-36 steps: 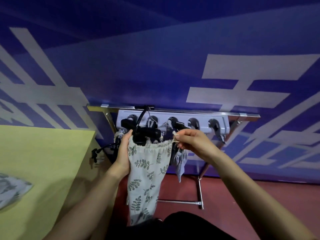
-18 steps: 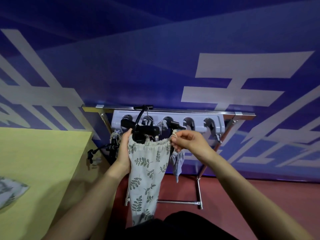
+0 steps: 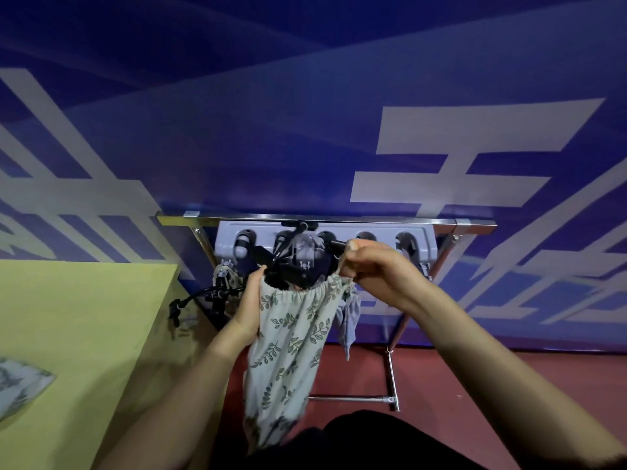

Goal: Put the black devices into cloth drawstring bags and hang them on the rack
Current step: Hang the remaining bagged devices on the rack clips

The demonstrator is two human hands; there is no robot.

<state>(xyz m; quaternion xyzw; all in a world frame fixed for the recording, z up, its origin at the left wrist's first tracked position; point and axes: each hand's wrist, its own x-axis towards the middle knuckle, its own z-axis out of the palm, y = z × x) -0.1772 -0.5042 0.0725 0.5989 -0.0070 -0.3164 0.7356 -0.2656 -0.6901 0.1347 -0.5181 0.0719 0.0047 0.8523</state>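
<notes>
The right hand [image 3: 376, 273] is curled tight at the right edge of the bag [image 3: 291, 337], pinching its gathered mouth or cord up by the hooks of the rack [image 3: 325, 220]. The left hand [image 3: 249, 307] grips the bag's left edge, fingers wrapped round the cloth. A black device [image 3: 288, 278] sits in the bag's mouth, part of it sticking out above the hem; the bag hangs long between the two hands, just under the rack's grey hook strip.

This looks like the hanging step: bag filled, mouth half drawn. The next move likely calls for looping the cord over a free hook without letting the device slip out.

Whether the cord already sits on a hook is hidden behind the right hand. The dark tangle left of the bag is too murky to name
</notes>
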